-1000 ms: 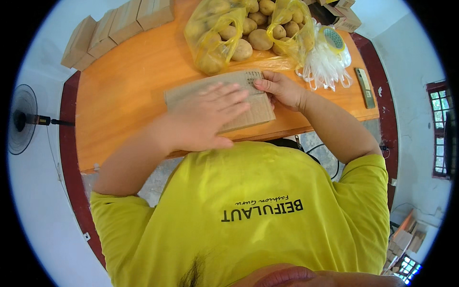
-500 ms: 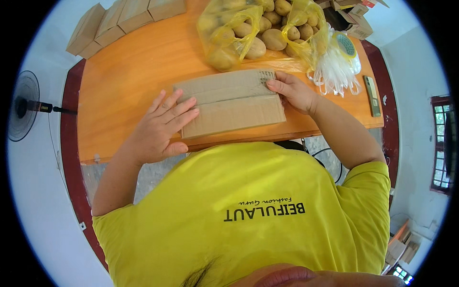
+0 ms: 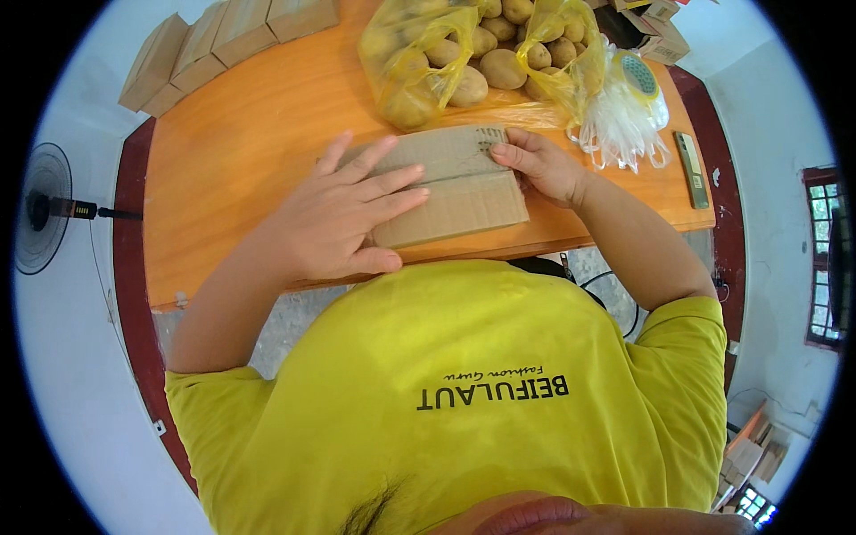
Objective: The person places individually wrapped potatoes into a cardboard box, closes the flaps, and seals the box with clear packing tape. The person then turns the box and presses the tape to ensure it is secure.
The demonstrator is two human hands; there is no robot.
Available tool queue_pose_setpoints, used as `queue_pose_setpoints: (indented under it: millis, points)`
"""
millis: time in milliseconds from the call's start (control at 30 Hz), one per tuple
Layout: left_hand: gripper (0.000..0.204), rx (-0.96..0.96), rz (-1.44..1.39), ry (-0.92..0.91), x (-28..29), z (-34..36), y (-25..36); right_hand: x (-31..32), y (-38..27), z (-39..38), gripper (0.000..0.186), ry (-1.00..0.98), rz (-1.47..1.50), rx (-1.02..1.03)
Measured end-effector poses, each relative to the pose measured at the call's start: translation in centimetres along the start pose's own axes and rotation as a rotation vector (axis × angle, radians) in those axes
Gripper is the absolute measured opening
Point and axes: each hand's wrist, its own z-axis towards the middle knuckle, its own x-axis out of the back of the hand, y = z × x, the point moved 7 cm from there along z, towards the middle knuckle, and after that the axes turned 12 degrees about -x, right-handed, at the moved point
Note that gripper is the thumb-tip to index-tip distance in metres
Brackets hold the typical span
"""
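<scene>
In front of me on the orange table lies a flat, folded cardboard box [image 3: 468, 192] with a seam across its middle. My left hand [image 3: 357, 201] spreads its fingers over the left part of the cardboard, hiding that end. At the far right corner, my right hand [image 3: 539, 165] grips the edge, thumb on top and fingers underneath, out of sight. Just beyond the cardboard, yellow plastic bags [image 3: 406, 89] lie open around several potatoes [image 3: 504, 69].
Closed cardboard boxes [image 3: 214, 49] line the table's far left. White plastic bags [image 3: 620, 125] with a tape roll [image 3: 638, 76] lie right of the potatoes. A phone-like flat object [image 3: 690, 169] rests by the right edge. A fan [image 3: 45, 209] stands left, beyond the table [image 3: 214, 178].
My left hand has slid right across the cardboard, covering more of it. My right hand keeps its hold on the corner.
</scene>
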Motion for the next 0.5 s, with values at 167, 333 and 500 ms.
queue_pose_setpoints:
  millis: [167, 333, 500]
  points:
    - [0.075, -0.09, 0.016, -0.001, -0.2, 3.1, 0.2, 0.1, 0.2, 0.1, 0.044, -0.015, 0.005, 0.019]
    - [0.069, -0.113, 0.011, 0.026, -0.4, 4.9, 0.3, 0.0, 0.4, 0.3, 0.044, -0.044, 0.019, 0.01]
    - [0.067, -0.118, 0.004, 0.07, -0.7, 6.4, 0.8, 0.2, 0.7, 0.7, 0.042, -0.076, 0.049, 0.007]
